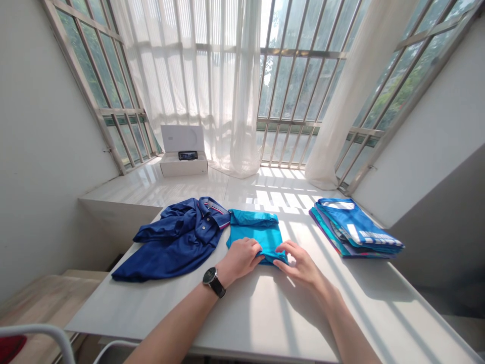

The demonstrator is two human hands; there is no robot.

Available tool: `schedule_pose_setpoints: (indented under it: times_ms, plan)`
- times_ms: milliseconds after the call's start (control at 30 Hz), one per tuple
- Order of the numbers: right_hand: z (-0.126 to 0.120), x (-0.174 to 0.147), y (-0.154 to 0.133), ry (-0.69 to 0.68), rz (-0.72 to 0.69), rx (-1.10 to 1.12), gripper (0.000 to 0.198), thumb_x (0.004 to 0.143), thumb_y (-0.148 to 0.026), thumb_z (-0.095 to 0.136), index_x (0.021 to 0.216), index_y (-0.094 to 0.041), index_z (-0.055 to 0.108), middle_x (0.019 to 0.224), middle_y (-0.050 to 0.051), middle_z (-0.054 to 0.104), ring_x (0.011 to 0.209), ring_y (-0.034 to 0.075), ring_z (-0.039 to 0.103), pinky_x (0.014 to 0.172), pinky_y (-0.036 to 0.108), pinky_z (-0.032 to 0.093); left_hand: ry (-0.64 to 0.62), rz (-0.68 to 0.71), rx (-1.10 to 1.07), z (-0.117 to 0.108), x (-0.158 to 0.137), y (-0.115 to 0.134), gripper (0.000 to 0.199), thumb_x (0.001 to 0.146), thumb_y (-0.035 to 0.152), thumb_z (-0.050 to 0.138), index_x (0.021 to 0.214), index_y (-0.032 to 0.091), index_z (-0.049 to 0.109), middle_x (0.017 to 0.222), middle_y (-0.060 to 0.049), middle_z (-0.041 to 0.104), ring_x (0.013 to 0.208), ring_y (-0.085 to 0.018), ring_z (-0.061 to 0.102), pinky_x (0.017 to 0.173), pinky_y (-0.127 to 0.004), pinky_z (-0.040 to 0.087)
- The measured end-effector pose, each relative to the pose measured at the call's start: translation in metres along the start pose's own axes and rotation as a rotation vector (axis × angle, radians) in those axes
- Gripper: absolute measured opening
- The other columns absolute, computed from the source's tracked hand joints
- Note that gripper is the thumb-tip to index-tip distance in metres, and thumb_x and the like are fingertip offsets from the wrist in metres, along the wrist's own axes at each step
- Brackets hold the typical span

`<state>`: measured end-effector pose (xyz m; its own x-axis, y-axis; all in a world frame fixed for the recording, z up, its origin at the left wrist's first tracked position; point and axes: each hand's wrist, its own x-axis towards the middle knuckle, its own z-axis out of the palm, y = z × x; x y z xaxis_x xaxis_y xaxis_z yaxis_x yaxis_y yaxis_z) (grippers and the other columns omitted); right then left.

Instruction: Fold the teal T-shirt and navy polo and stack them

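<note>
1 turquoise garment (254, 232) | near edge: left hand (239, 259) pinching it | right corner: right hand (302, 265) spread | bulk beyond hands

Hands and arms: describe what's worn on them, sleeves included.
The left hand and right hand wear no gloves, and no sleeves show. A round, dark-faced watch with a silvery rim and black strap sits on the left wrist; the right has none.

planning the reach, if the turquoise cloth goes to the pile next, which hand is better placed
Probably the right hand: it is at the near right corner of the cloth, on the side toward the pile. The left hand is farther from the pile, nearer the navy shirt.
</note>
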<state>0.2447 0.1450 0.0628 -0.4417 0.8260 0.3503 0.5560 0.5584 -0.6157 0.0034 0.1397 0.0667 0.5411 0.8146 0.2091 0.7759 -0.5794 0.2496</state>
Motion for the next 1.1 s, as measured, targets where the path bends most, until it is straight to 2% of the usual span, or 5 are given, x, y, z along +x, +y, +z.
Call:
schedule_pose_setpoints:
  times_ms: [333, 533, 700, 900, 1100]
  plan:
    - [-0.003, 0.001, -0.003, -0.061, 0.071, 0.063, 0.007, 0.08, -0.025, 0.062, 0.085, -0.024, 0.067, 0.087, 0.003, 0.066, 0.086, 0.022, 0.063, 0.077, 0.032, 0.053, -0.054, 0.029, 0.016, -0.006, -0.001, 0.001, 0.021, 0.099, 0.04, 0.061, 0.105, 0.02, 0.067, 0.113, -0.009, 0.07, 0.104, -0.027, 0.064, 0.086, -0.035, 0.049]
    - [-0.002, -0.002, 0.006, -0.098, 0.123, 0.103, 0.006, 0.081, -0.024, 0.061, 0.083, -0.022, 0.066, 0.083, 0.001, 0.063, 0.071, 0.017, 0.059, 0.065, 0.028, 0.049, -0.087, -0.001, 0.025, -0.01, -0.001, 0.001, 0.018, 0.099, 0.038, 0.063, 0.108, 0.022, 0.061, 0.108, -0.006, 0.07, 0.098, -0.025, 0.066, 0.078, -0.032, 0.048]
    - [-0.001, -0.001, 0.005, -0.124, 0.074, 0.066, 0.014, 0.087, -0.03, 0.063, 0.096, -0.024, 0.072, 0.095, 0.004, 0.067, 0.086, 0.022, 0.065, 0.078, 0.034, 0.053, -0.106, -0.01, 0.043, -0.011, -0.002, 0.001, 0.012, 0.102, 0.034, 0.057, 0.102, 0.022, 0.06, 0.101, -0.006, 0.069, 0.091, -0.024, 0.067, 0.072, -0.031, 0.047]
    - [0.007, 0.0, 0.01, -0.049, 0.032, -0.001, 0.016, 0.092, -0.033, 0.06, 0.09, -0.024, 0.073, 0.095, 0.006, 0.071, 0.092, 0.025, 0.068, 0.085, 0.039, 0.056, -0.099, -0.043, 0.037, -0.008, 0.0, -0.001, 0.011, 0.105, 0.031, 0.051, 0.106, 0.022, 0.058, 0.1, -0.006, 0.069, 0.087, -0.022, 0.067, 0.071, -0.03, 0.046]
    - [0.013, -0.001, 0.014, -0.019, 0.018, -0.094, 0.017, 0.095, -0.033, 0.058, 0.093, -0.026, 0.073, 0.094, 0.006, 0.072, 0.086, 0.024, 0.069, 0.076, 0.037, 0.056, -0.125, -0.006, -0.018, -0.013, -0.002, -0.004, 0.024, 0.095, 0.041, 0.066, 0.107, 0.022, 0.059, 0.104, -0.006, 0.07, 0.093, -0.025, 0.068, 0.074, -0.03, 0.048]
